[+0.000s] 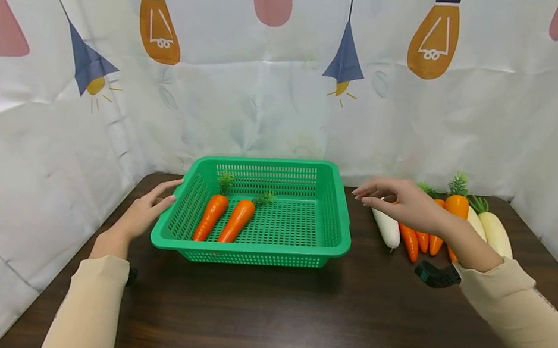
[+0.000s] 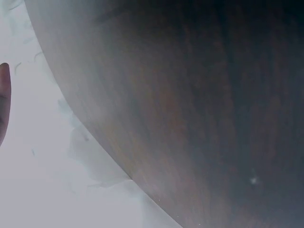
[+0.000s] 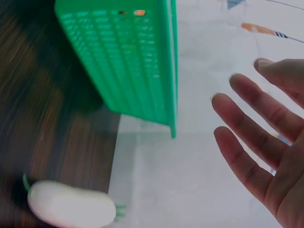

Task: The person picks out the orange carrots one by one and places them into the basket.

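Observation:
A green plastic basket (image 1: 266,256) with slotted walls stands on the dark wooden table, with two orange carrots (image 1: 236,222) lying in its left half. At its left rim is my left hand (image 1: 143,211), fingertips at or touching the edge; contact is hard to tell. Only a sliver of a finger (image 2: 4,99) enters the left wrist view. My right hand (image 1: 404,203) hovers beyond the basket's right side, fingers loosely extended and holding nothing. Under and behind that hand lie a white radish (image 1: 387,229) and several carrots (image 1: 409,241), partly hidden by the hand and forearm.
More pale radishes (image 1: 498,235) with green tops lie at the table's right rear. A printed white curtain (image 1: 289,103) hangs close behind the table and along its sides. The wooden tabletop (image 1: 256,327) stretches in front of the basket.

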`<state>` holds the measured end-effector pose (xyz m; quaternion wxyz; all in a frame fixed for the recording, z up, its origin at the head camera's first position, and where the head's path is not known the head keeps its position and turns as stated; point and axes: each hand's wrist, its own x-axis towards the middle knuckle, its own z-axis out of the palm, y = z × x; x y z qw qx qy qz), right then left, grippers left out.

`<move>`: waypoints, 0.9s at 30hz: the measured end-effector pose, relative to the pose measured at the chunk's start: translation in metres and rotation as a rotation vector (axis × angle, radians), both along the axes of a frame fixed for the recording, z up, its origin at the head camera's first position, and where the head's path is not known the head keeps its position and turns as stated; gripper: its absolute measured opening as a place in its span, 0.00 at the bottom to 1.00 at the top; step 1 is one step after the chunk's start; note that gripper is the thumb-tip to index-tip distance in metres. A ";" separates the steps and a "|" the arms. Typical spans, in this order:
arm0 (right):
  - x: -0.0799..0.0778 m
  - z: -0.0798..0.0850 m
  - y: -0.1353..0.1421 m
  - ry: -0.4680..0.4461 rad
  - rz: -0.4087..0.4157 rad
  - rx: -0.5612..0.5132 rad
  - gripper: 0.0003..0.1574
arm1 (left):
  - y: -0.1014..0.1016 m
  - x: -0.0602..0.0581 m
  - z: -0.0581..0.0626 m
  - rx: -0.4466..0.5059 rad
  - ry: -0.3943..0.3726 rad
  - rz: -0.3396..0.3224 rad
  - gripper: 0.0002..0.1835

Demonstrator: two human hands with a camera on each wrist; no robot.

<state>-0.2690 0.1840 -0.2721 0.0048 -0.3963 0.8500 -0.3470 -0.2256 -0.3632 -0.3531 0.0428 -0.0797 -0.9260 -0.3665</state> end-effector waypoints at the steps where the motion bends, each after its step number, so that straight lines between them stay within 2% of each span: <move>1: 0.002 -0.001 0.003 0.004 -0.001 0.011 0.15 | 0.000 0.000 0.000 -0.002 0.000 -0.001 0.32; 8: 0.008 -0.006 0.025 0.054 -0.036 0.083 0.14 | 0.000 -0.001 0.001 -0.005 0.005 -0.005 0.32; 13: 0.010 -0.011 0.039 0.083 -0.092 0.103 0.14 | -0.002 -0.001 0.002 -0.016 0.005 -0.008 0.32; 20: 0.007 -0.022 0.059 0.093 -0.150 0.135 0.16 | -0.002 -0.001 0.002 -0.016 -0.008 -0.006 0.32; 27: 0.004 -0.031 0.077 0.179 -0.186 0.165 0.17 | -0.002 -0.001 0.003 -0.022 -0.006 -0.012 0.32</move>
